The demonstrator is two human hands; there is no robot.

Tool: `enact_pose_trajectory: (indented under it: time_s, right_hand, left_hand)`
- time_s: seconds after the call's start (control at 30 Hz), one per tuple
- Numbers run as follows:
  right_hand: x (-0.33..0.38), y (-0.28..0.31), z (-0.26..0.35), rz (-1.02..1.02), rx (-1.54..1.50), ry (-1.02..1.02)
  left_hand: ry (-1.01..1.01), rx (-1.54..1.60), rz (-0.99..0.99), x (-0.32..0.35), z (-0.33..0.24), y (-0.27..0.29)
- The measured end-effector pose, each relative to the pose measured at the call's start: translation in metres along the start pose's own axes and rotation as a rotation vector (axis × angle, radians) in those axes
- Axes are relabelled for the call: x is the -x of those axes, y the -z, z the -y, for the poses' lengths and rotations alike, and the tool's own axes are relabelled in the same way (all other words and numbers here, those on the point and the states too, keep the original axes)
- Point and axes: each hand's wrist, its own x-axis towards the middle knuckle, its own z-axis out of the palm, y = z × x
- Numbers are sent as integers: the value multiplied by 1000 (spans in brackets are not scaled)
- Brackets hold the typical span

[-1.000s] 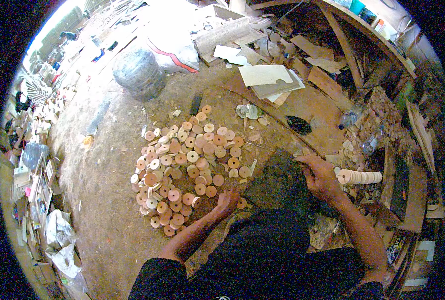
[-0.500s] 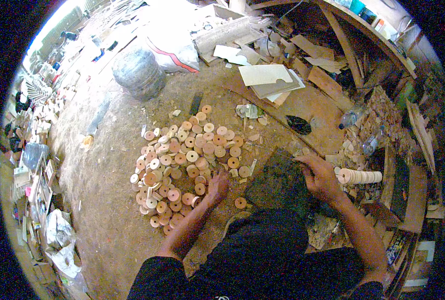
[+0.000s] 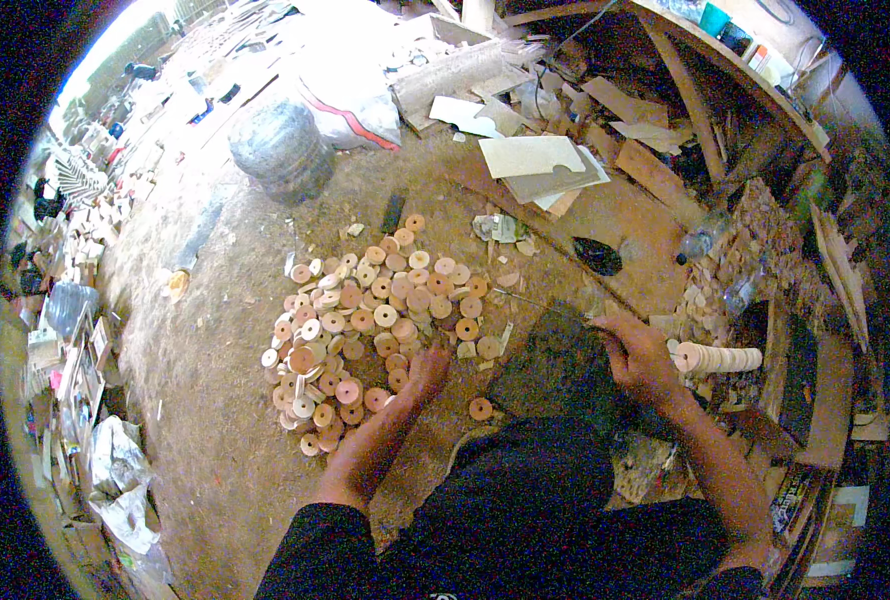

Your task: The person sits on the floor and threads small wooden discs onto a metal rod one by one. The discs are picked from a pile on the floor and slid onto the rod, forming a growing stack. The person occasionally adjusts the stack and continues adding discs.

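A heap of small round wooden discs (image 3: 361, 320), each with a hole in its middle, lies on the dirt floor in front of me. My left hand (image 3: 427, 374) reaches to the heap's right edge among the discs; its fingers are blurred and partly hidden, so a hold on any disc does not show. My right hand (image 3: 637, 357) is closed around a thin metal rod (image 3: 535, 301), whose bare end points left toward the heap. Beyond that hand on the right, a row of wooden discs (image 3: 720, 358) sits packed face to face along the rod's line.
A single disc (image 3: 480, 408) lies apart near my dark clothing. A dark wrapped bundle (image 3: 281, 152) stands beyond the heap. Flat pale boards (image 3: 531, 158) lie at the upper right, with wood scraps (image 3: 700, 290) along the right side. Crumpled plastic (image 3: 120, 470) lies at left.
My left hand has shifted slightly up and left against the heap's edge. The right hand, rod and row of discs stay nearly in place.
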Motion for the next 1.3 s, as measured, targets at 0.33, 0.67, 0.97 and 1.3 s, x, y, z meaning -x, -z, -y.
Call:
enact_pose_trajectory:
  time_s: [0.33, 0.67, 0.97, 1.3]
  right_hand:
    - [2, 3, 4, 18, 4, -30]
    - [3, 4, 5, 15, -3, -5]
    - [3, 4, 5, 10, -38, -14]
    - [3, 1, 1, 42, -35, -25]
  left_hand:
    - [-48, 30, 9, 6, 3, 18]
    - [-53, 68, -61, 8, -2, 36]
    - [-43, 144, 56, 3, 1, 26]
    - [-145, 123, -8, 1, 18, 25]
